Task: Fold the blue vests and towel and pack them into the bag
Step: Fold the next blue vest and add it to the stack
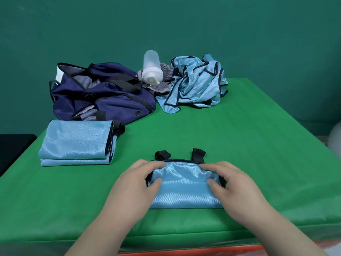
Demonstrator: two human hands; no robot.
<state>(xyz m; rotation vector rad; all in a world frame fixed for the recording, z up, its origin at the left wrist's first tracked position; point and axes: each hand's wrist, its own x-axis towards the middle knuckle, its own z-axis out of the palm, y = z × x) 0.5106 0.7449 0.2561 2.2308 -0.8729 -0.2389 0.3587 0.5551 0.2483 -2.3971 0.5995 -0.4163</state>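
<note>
A light blue vest (184, 187) lies folded small near the table's front edge, its black straps sticking out at the far side. My left hand (136, 183) grips its left end, thumb on top and fingers curled over the far edge. My right hand (230, 183) grips its right end the same way. A stack of folded blue vests (75, 143) lies at the left. Several crumpled blue vests (197, 84) are heaped at the back. The dark navy bag (99, 93) lies open at the back left. A grey striped towel (162, 76) sits between bag and heap.
A translucent white shaker bottle (152, 68) lies on the towel. The green table cover (239, 145) spreads to the right of my hands. A black object (13, 146) stands beyond the table's left edge.
</note>
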